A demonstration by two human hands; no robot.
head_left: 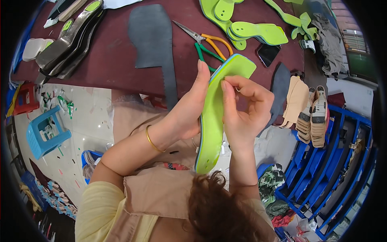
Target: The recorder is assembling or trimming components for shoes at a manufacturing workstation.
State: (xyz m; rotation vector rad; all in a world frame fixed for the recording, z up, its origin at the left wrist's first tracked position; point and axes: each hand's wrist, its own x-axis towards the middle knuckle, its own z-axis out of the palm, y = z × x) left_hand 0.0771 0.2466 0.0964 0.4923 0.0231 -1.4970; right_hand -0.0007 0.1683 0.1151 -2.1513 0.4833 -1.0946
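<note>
A long lime-green shoe-sole piece with a thin blue edge is held up in front of my chest. My left hand is closed around its left side, thumb pointing up along the edge. Over its upper part my right hand makes a pinch, with thumb and index fingertip together against the green face. Whatever lies between those fingertips is too small to tell. Scissors with one orange and one green handle lie on the table just beyond, blades apart.
The dark red table bears a dark grey sheet, stacked dark sole pieces, more green pieces and a phone. At right, beige pieces hang by a blue rack. A blue stool stands left.
</note>
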